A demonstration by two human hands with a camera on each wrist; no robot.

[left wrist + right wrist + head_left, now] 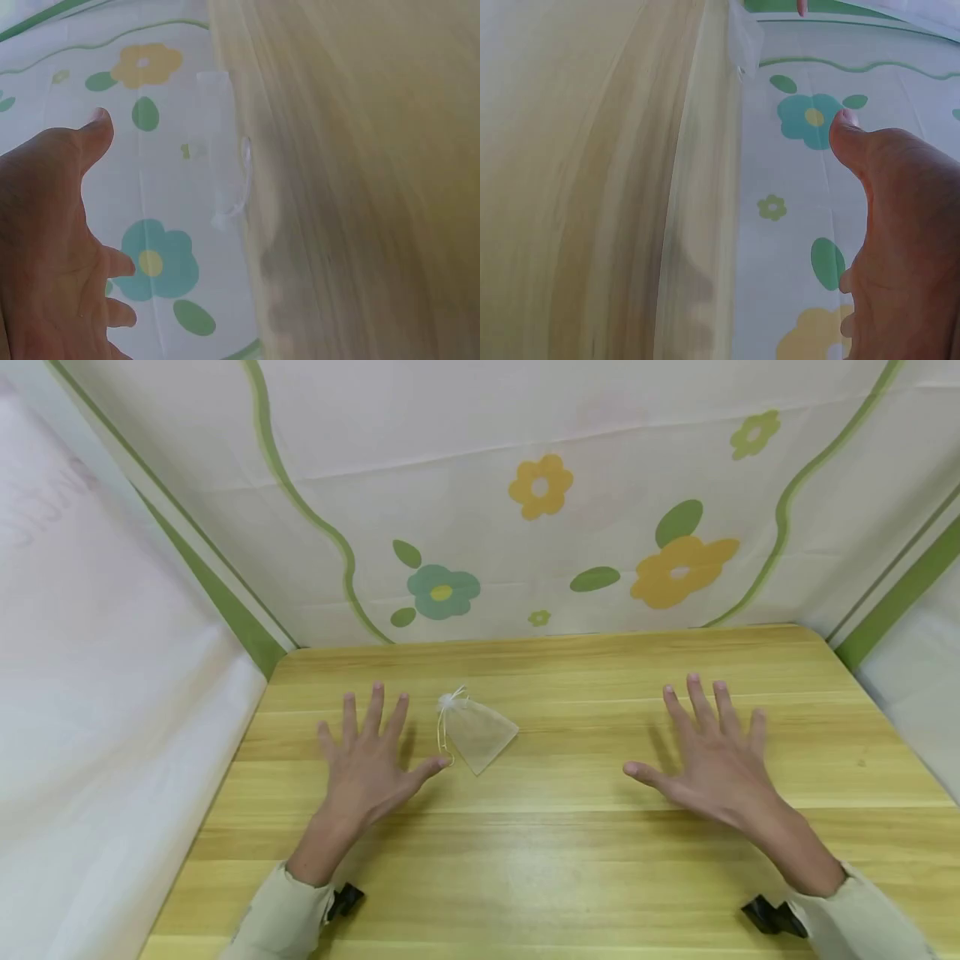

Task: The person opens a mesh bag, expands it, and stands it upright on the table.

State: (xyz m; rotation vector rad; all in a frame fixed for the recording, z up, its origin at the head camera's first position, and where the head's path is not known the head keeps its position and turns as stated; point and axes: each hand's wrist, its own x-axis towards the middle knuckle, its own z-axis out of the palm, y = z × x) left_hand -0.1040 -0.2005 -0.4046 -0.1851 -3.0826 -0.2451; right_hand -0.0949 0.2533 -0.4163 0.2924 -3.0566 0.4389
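Observation:
A small sheer drawstring pouch (480,732) in pale cream lies on the wooden table, its gathered neck and white cord towards the upper left. My left hand (366,772) is just left of it with fingers spread; in the head view the thumb tip overlaps the loop of the cord, and whether they touch I cannot tell. Well to the right of the pouch, my right hand (720,772) has its fingers spread and holds nothing. The left wrist view shows the pouch (217,142) beyond the left thumb. Only part of the pouch (745,41) appears at the top of the right wrist view.
The light wooden table (525,877) ends at the back against a white curtain (465,460) printed with flowers. More white cloth (97,693) hangs at the left side. Black wrist mounts (772,917) sit below the cuffs.

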